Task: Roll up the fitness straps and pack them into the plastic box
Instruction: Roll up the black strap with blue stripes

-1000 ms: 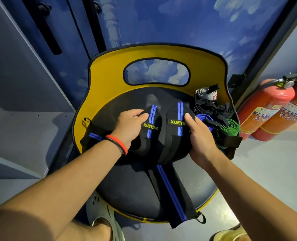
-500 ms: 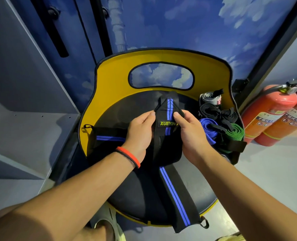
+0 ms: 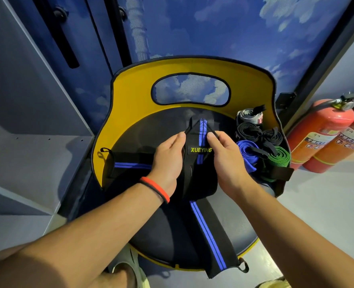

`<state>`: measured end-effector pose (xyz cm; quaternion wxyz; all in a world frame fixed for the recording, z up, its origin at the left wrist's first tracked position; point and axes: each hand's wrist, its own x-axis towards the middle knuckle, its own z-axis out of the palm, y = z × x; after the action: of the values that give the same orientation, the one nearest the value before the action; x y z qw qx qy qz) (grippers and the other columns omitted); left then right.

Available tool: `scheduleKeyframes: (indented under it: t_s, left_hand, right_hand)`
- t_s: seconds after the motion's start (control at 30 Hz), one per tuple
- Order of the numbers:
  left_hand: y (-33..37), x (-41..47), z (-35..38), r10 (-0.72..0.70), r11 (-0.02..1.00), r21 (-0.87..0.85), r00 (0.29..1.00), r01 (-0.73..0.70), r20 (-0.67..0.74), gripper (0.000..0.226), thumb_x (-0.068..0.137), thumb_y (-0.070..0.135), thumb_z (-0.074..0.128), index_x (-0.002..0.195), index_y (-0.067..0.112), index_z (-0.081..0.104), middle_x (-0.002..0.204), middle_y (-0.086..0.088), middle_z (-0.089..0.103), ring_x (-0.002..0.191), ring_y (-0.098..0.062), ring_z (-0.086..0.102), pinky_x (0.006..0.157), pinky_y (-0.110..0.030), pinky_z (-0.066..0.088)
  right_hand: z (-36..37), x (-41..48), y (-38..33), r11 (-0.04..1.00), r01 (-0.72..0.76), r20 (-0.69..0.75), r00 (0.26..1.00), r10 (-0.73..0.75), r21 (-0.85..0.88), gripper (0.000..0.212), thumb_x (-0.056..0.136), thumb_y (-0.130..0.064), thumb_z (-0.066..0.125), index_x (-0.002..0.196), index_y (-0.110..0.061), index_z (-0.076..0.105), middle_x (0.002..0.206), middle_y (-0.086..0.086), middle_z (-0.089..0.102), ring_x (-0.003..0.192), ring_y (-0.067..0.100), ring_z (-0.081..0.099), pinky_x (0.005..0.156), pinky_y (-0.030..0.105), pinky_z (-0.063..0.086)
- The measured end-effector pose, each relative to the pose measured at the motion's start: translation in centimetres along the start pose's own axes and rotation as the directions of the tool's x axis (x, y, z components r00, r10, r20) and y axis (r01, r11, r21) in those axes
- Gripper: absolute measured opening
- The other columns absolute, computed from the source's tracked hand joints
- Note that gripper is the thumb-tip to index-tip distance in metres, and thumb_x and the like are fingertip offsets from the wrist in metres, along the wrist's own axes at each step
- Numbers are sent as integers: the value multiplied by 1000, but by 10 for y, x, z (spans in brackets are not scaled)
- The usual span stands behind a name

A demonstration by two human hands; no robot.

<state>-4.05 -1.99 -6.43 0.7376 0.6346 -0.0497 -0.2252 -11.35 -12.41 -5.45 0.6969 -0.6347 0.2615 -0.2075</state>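
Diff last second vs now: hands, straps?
Both hands closed in: left hand and right hand now pinch the top of one black strap, folded to a point. Unchanged: its tail over the seat, the second strap at left, rolled straps at right.

Black woven fitness strap (image 3: 200, 163), look at that: 2 bright blue stripes along it, yellow-green XUEYING lettering. Yellow plastic chair back (image 3: 130, 100), black-edged, and a round black seat (image 3: 161, 235). Now the rolls: grey-white roll (image 3: 248, 117), black roll (image 3: 246, 130), blue roll (image 3: 244, 146), green roll (image 3: 280, 157). 2 red fire extinguishers (image 3: 325, 138). Blue wall (image 3: 213, 28), white cloud print.
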Motion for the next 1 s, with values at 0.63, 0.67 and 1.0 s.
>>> scheduleKeyframes:
  t_s: [0.63,0.67,1.0]
  left_hand:
    - [14,-5,5,31,998,61,997,-27,-64,28,106,32,48,101,24,74,108,1,77,107,-14,71,103,-43,53]
    - [14,-6,5,39,997,62,997,-35,-71,28,105,34,49,102,24,74,109,0,76,108,-14,70,104,-44,53]
    - [20,-9,6,29,998,55,993,-23,-114,44,100,39,49,135,15,62,133,4,64,125,-12,58,113,-38,43]
  right_hand:
    - [20,12,6,996,94,-99,991,-94,-1,38,93,-30,64,130,-22,69,109,-4,77,104,14,72,102,46,54]
    - [20,13,6,995,95,-96,991,-97,-20,33,95,-28,64,127,-25,71,103,-7,77,99,10,72,99,41,55]
    - [19,16,0,898,139,94,990,-109,-419,29,103,-25,45,123,-30,65,108,3,63,100,22,61,89,30,51]
